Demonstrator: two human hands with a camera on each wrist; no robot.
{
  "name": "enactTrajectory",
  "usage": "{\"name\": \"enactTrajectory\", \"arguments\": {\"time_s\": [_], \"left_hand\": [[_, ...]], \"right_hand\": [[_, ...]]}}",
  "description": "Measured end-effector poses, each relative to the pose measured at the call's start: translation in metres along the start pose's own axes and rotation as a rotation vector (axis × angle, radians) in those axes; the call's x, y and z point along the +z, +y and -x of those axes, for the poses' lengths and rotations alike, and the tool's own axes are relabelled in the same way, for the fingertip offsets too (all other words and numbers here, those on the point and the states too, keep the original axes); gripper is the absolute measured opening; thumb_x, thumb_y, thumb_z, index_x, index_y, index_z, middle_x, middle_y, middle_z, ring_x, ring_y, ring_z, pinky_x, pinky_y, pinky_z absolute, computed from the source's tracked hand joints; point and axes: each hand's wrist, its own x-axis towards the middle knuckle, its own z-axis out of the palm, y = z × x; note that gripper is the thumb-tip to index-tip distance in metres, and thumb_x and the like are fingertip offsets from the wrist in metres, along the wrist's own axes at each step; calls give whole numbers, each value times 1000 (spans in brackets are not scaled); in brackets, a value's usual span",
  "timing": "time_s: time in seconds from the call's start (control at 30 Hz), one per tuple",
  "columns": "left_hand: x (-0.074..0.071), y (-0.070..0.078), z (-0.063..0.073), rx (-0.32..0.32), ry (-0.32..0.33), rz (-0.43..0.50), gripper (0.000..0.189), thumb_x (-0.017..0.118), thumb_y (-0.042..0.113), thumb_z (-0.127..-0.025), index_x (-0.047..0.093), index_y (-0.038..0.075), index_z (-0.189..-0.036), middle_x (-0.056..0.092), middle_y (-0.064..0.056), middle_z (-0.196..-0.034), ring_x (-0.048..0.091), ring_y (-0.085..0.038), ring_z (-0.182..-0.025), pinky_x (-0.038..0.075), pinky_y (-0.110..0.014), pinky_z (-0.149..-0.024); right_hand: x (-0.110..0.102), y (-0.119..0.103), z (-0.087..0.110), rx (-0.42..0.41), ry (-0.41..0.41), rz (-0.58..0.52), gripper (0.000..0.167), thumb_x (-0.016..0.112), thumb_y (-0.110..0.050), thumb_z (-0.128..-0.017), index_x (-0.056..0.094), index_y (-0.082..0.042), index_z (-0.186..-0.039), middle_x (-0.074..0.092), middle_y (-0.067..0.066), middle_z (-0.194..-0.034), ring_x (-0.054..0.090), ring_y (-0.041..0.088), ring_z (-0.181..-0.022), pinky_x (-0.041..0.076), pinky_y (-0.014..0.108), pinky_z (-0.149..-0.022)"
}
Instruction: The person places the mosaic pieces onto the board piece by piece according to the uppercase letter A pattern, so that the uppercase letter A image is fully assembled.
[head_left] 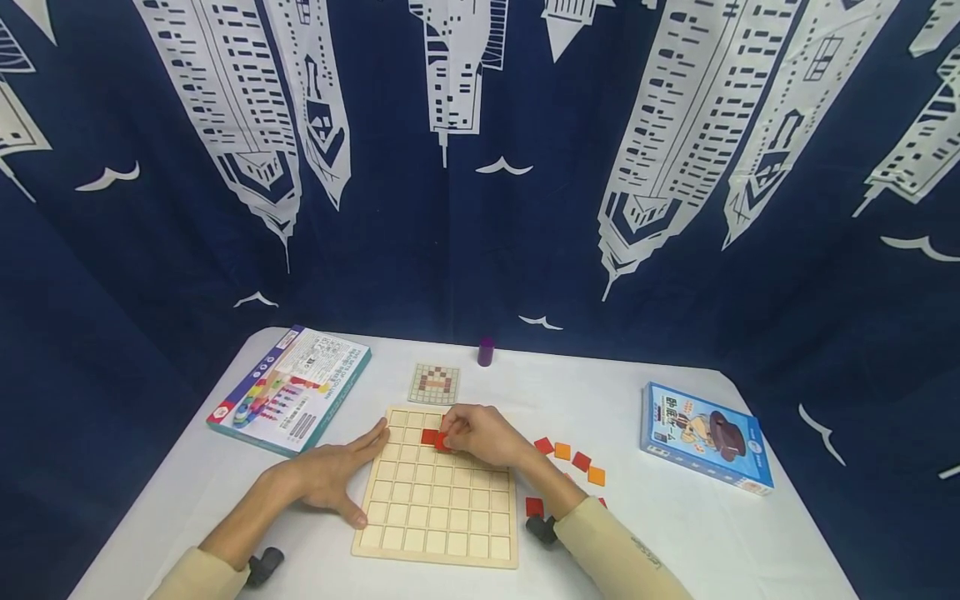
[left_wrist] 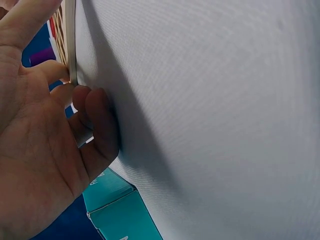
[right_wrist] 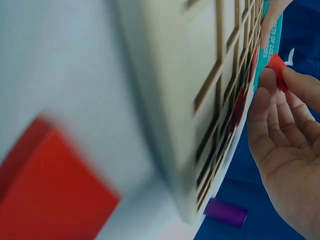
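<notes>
A wooden grid board (head_left: 435, 508) lies flat on the white table. The right hand (head_left: 487, 435) is over its upper part, pinching a red square tile (right_wrist: 276, 70) between thumb and fingertip. Beside that tile, another red tile (head_left: 428, 436) sits in a board cell; the right hand partly hides this area. Along the board's left edge, the left hand (head_left: 333, 475) rests with fingers and thumb spread, touching the rim. In the left wrist view its outer fingers bend loosely against the table, holding no tile.
Loose red and orange tiles (head_left: 562, 451) lie right of the board, partly under the right forearm. Behind the board are a card with a pixel pattern (head_left: 434, 383) and a purple cylinder (head_left: 486, 352). A teal-edged box (head_left: 292, 390) stands left, a blue box (head_left: 705, 437) right.
</notes>
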Motion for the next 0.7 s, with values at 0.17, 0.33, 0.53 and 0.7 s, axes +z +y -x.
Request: {"name": "enactTrajectory", "arguments": {"time_s": [0.17,0.33,0.53,0.7], "left_hand": [[0,-1,0,6,-4,-4,134,89,58,-56,19,14,-162,0,-2,-170,37,-40,-145,37,-55,-113],[-1,-2,0,6,-3,-10,134,89,58,-57,19,14,-162,0,-1,-171,39,-40,-143,38,-55,-113],[1,-3,0,14,2,-4,133,89,59,-58,19,15,-162,1,-1,-171,40,-41,-142,39,-56,-112],[1,-2,1,0,-3,-4,133,90,58,-58,19,17,-162,2,-1,-171,40,-42,-142,39,-57,-111]], "right_hand": [[8,-9,-9,-16,-23,24,10,75,-11,-89,71,-16,-97,68,-11,-82,61,4,-76,51,22,-73],[16,-21,-19,-29,-52,59,10,74,-10,-89,70,-17,-95,67,-11,-80,61,3,-73,52,20,-72],[27,-26,-29,-15,-71,96,9,76,-9,-88,70,-15,-93,66,-11,-75,60,2,-69,50,19,-68],[33,-26,-32,-11,-75,115,8,77,-11,-88,71,-15,-93,65,-12,-72,58,2,-63,49,19,-61]]}}
